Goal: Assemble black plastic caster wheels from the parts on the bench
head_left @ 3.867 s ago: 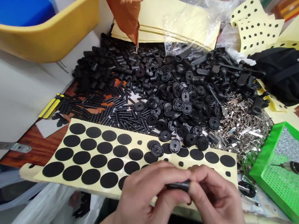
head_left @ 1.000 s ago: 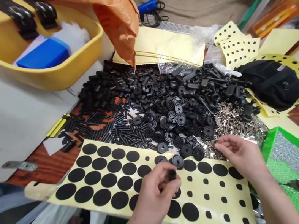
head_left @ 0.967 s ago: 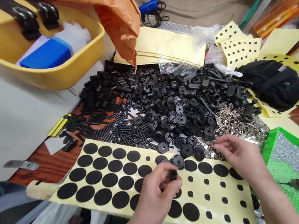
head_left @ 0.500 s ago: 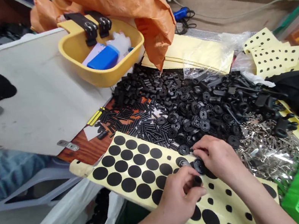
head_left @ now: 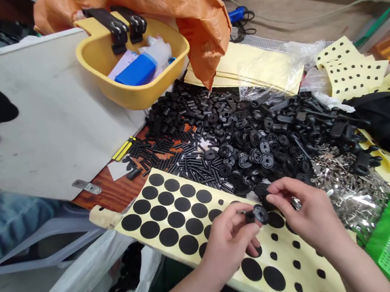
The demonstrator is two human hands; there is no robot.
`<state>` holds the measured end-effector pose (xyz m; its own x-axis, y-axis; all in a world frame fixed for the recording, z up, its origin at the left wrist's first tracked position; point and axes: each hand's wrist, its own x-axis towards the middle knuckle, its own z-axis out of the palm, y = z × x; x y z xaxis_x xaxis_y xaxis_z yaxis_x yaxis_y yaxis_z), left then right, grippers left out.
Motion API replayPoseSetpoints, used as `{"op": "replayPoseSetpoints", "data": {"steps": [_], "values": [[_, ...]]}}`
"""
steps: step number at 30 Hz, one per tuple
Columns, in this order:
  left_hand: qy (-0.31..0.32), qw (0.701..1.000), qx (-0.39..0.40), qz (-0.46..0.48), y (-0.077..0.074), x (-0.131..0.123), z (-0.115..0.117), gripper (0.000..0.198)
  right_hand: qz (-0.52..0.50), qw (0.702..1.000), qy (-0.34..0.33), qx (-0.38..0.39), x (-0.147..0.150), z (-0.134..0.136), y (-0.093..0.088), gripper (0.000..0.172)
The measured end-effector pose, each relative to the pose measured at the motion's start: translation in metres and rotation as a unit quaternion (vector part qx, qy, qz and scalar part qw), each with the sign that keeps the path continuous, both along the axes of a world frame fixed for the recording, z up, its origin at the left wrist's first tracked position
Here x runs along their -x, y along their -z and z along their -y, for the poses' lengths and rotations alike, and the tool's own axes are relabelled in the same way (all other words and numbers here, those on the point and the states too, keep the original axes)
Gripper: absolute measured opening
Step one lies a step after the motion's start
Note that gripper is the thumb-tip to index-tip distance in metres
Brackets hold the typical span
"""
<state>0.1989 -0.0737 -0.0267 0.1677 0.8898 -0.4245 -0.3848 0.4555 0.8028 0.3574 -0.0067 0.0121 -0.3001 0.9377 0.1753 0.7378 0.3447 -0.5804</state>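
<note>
My left hand (head_left: 228, 238) is closed on a small black plastic part with a round end (head_left: 260, 214), held just above the yellow sticker sheet (head_left: 209, 224). Between the thumb and fingers of my right hand (head_left: 306, 209) is a black ridged plastic disc (head_left: 262, 190), a little beyond the other part. The two pieces are close together; whether they touch I cannot tell. Large and small black stickers lie in rows on the sheet below both hands. A small shiny piece (head_left: 296, 203) shows by my right fingers.
Beyond the sheet spreads a heap of black plastic parts (head_left: 255, 145), with black screws (head_left: 194, 163) at its left and metal pieces (head_left: 339, 176) at its right. A green basket (head_left: 383, 253) stands at lower right. A yellow bin (head_left: 136, 93) hangs on the white panel (head_left: 44, 127).
My right hand has lifted from the heap's edge with a black disc in its fingers. My left hand has turned its part, so the round end now faces up and right.
</note>
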Motion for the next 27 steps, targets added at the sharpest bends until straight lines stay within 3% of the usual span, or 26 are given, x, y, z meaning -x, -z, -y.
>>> {"op": "replayPoseSetpoints", "data": {"steps": [1, 5, 10, 17, 21, 27], "values": [[-0.007, 1.000, 0.001, 0.007, -0.003, 0.001, -0.001, 0.030, -0.052, 0.999, 0.007, 0.017, -0.002, 0.003, -0.002, 0.007], [-0.008, 1.000, -0.012, 0.019, -0.021, 0.003, -0.004, 0.022, -0.182, 0.982, 0.017, 0.053, -0.001, 0.018, -0.011, 0.029], [0.019, 0.999, -0.028, 0.014, -0.035, 0.008, -0.006, 0.021, -0.267, 0.960, 0.066, 0.048, 0.004, 0.040, -0.017, 0.012], [0.016, 0.998, -0.039, -0.046, -0.040, 0.009, -0.001, 0.020, -0.247, 0.963, 0.057, -0.092, 0.003, 0.060, 0.003, 0.015], [0.034, 0.998, -0.039, -0.034, -0.042, 0.008, -0.001, 0.019, -0.262, 0.958, 0.072, -0.095, -0.001, 0.065, 0.008, 0.018], [0.041, 0.998, -0.031, -0.034, -0.038, 0.007, -0.001, 0.018, -0.212, 0.971, 0.019, -0.104, -0.005, 0.066, 0.006, 0.020]]}}
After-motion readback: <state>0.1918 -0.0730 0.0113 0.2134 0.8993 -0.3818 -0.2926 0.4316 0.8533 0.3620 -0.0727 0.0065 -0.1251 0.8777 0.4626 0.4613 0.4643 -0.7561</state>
